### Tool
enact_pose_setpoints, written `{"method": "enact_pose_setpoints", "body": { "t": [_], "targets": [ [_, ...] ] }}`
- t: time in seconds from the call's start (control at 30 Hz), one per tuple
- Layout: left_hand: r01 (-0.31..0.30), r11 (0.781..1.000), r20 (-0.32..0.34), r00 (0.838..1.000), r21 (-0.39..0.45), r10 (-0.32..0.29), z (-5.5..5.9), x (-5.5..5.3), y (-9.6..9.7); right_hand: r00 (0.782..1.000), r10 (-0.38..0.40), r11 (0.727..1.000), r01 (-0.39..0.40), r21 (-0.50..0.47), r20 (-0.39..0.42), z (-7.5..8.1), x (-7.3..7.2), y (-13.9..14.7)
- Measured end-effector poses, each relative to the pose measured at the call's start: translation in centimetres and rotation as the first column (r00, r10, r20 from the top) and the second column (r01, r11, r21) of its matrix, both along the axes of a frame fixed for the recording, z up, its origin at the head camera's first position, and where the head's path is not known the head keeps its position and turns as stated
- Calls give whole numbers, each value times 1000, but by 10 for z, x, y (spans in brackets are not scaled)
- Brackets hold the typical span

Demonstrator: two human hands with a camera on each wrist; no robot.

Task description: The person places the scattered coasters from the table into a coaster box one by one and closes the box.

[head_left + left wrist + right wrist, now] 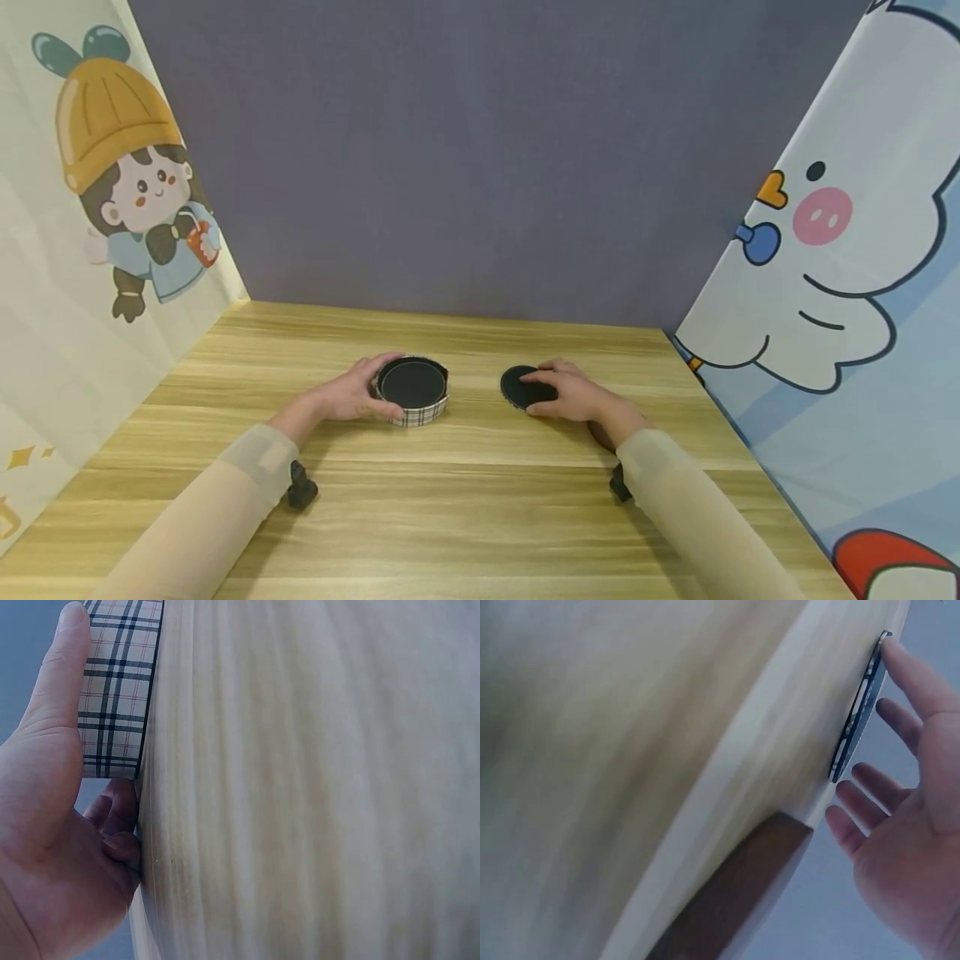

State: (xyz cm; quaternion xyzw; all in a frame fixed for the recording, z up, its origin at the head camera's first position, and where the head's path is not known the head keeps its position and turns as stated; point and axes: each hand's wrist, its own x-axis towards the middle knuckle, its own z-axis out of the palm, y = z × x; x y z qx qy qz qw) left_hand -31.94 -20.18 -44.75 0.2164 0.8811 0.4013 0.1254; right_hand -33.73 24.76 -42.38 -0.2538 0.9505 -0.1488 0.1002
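On the wooden table, my left hand point(356, 393) grips a round holder point(422, 416) with a plaid side, thumb along its near side and fingers at its left and far side. A black round disc, like a coaster point(413, 383), lies inside it. In the left wrist view, the thumb presses against the plaid wall point(116, 697). To the right, my right hand point(573, 394) holds a separate black coaster point(517, 387) by its right part, thumb at the near edge, a finger over its top. The right wrist view shows this thin coaster point(859, 712) from the side, low over the table or on it.
A brown, rounded object point(600, 435) lies partly hidden under my right wrist; its thick edge point(742, 892) shows in the right wrist view. A grey panel point(450, 167) stands behind the wooden table point(450, 517), with printed cartoon panels at left and right.
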Motion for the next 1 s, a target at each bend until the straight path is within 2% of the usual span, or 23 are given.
{"method": "enact_pose_setpoints", "body": {
  "t": [0.2,0.5,0.7,1.0],
  "targets": [
    [0,1000,6,1000,3,0,0,-1,0,998,-33,999,32,20,57,-3,-6,-4],
    [-5,1000,-9,1000,-7,5,-1,-1,1,998,-47,999,46,23,37,-4,-11,-6],
    [-12,1000,-6,1000,-10,12,-3,-2,0,999,-44,999,44,10,26,-6,-9,-5],
    [-14,1000,-13,1000,-17,14,-2,-1,0,1000,-29,998,29,-57,-9,-2,3,-13]
  ]
}}
